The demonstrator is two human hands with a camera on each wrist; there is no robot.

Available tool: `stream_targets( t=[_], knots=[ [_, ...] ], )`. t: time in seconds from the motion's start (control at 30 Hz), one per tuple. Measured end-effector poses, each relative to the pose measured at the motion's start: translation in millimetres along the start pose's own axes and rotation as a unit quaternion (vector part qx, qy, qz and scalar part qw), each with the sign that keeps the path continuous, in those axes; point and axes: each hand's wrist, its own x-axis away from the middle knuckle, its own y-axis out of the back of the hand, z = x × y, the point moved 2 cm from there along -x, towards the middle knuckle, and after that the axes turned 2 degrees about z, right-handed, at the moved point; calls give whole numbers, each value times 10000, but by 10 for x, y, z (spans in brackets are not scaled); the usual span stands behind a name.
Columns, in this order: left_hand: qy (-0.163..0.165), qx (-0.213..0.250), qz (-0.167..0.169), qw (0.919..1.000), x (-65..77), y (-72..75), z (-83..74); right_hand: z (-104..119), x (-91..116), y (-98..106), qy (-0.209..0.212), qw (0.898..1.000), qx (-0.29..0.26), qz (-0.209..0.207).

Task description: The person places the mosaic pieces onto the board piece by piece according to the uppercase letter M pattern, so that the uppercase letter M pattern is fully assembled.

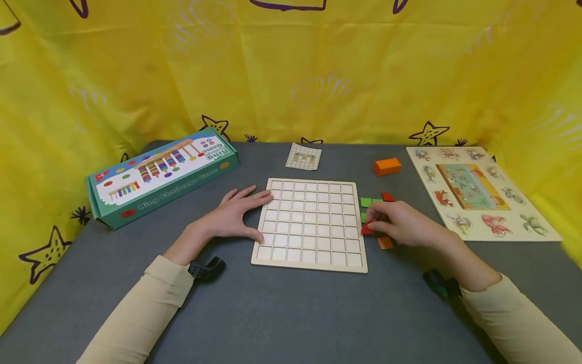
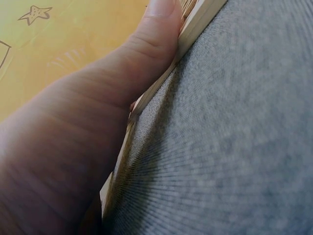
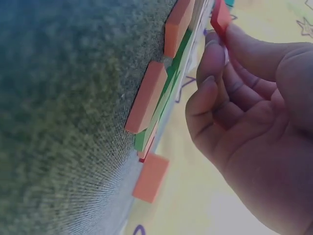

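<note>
One red block [image 1: 367,229] sits pinched between thumb and fingertips of the right hand [image 1: 402,222], just off the right edge of the wooden grid board [image 1: 310,225]; in the right wrist view the same red block [image 3: 221,17] shows at the fingertips [image 3: 211,51], lifted clear of the grey surface. Whether it touches the board cannot be told.

Left hand [image 1: 236,215] lies flat with fingers spread — palm on the table, fingertips over the board's left edge; the left wrist view shows the thumb [image 2: 146,44] pressed against the board's rim [image 2: 195,27].

Loose pieces beside the right hand: green blocks [image 1: 366,202] just right of the board, a second red piece [image 1: 387,196] behind them, a flat orange piece [image 1: 385,243] under the hand's near side. A thicker orange block [image 1: 387,166] lies apart, further back.

Surroundings — grey table [image 1: 291,313]; small pattern card [image 1: 303,156] behind the board; teal game box [image 1: 163,174] at left; animal peg puzzle [image 1: 479,192] at right; yellow star-print cloth [image 1: 291,71] behind and to the sides. Both forearms wear cream sleeves [image 1: 145,313] and dark wrist straps [image 1: 206,269].
</note>
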Motion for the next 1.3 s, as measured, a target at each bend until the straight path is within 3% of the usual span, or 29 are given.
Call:
stream_targets(
  t=[0.33,0.6,0.87,1.3],
  knots=[
    [-25,24,-49,10000,12,0,-10,24,-125,68,10,10000,35,15],
    [-47,19,-57,10000,11,11,-19,185,-272,155,197,9998,20,3],
    [-52,-3,-51,10000,-9,-2,-41,241,-465,119,308,9994,-134,66],
    [-56,-13,-67,10000,4,-1,-20,311,-851,41,-29,9980,-580,255]
  ],
)
